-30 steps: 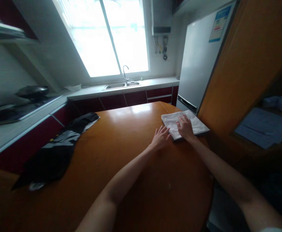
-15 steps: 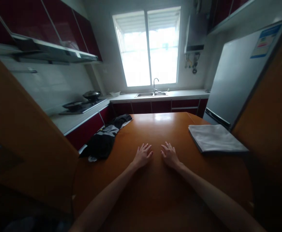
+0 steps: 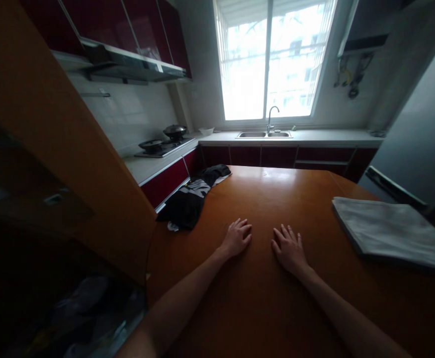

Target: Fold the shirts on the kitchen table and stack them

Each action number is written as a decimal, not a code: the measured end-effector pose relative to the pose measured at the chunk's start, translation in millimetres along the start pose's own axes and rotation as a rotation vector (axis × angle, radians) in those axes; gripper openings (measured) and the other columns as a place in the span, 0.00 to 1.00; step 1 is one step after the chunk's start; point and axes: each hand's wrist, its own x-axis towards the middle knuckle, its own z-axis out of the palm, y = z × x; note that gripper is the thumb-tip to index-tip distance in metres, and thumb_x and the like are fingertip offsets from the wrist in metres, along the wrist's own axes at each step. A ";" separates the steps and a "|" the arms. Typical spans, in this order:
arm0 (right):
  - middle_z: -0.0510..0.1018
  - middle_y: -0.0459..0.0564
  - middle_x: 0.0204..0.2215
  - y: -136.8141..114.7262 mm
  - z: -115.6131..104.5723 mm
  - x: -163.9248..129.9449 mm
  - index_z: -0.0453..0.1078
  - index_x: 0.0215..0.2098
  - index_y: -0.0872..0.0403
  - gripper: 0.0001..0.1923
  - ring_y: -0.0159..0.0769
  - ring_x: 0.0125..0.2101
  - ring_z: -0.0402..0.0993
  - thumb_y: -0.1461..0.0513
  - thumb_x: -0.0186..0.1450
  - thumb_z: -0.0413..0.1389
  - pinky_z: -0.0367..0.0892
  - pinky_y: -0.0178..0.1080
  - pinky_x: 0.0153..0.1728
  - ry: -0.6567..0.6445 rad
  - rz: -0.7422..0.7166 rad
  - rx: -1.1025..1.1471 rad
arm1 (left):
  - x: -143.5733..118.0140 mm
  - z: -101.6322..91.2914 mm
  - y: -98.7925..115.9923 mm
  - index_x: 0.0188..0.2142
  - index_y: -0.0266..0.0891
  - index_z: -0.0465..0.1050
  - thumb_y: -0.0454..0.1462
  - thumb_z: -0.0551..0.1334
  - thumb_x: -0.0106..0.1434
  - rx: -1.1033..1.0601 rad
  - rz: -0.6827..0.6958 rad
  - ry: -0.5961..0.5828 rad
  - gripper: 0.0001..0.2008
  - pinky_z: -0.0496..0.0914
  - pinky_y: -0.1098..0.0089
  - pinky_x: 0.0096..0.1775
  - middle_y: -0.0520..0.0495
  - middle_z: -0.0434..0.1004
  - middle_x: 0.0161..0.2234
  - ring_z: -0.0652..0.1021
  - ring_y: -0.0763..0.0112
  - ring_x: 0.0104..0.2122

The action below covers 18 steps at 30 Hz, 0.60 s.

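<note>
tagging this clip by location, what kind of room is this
A home kitchen, most likely: a sink under the window, a stove with pans, and a fridge beside the wooden table.

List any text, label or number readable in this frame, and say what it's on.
None can be read.
Black garment at the table's left edge: white print, too blurred to tell whether it is lettering.
Folded white cloth, fridge, range hood: no markings visible.
</note>
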 end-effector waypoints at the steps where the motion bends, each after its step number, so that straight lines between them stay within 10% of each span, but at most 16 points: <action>1: 0.56 0.56 0.70 0.5 1.2 -0.4 0.63 0.67 0.52 0.28 0.51 0.70 0.45 0.54 0.71 0.45 0.40 0.62 0.66 0.007 -0.005 -0.012 | 0.4 -0.4 -2.0 0.57 0.44 0.75 0.41 0.60 0.66 -0.017 0.004 0.015 0.20 0.57 0.55 0.66 0.46 0.67 0.65 0.63 0.56 0.66; 10: 0.59 0.55 0.69 12.2 18.8 -1.2 0.65 0.65 0.50 0.31 0.51 0.70 0.47 0.50 0.69 0.40 0.43 0.62 0.66 0.077 -0.033 -0.061 | 13.9 -17.0 -42.8 0.47 0.44 0.80 0.35 0.61 0.66 -0.215 -0.163 0.210 0.13 0.73 0.65 0.54 0.49 0.83 0.48 0.81 0.66 0.48; 18: 0.59 0.56 0.69 18.3 23.8 -0.9 0.65 0.65 0.52 0.33 0.53 0.70 0.47 0.48 0.69 0.38 0.43 0.63 0.66 0.093 -0.052 -0.051 | -0.4 -75.7 -123.9 0.55 0.39 0.74 0.34 0.60 0.66 0.007 -0.565 0.521 0.18 0.58 0.52 0.65 0.37 0.69 0.61 0.65 0.54 0.64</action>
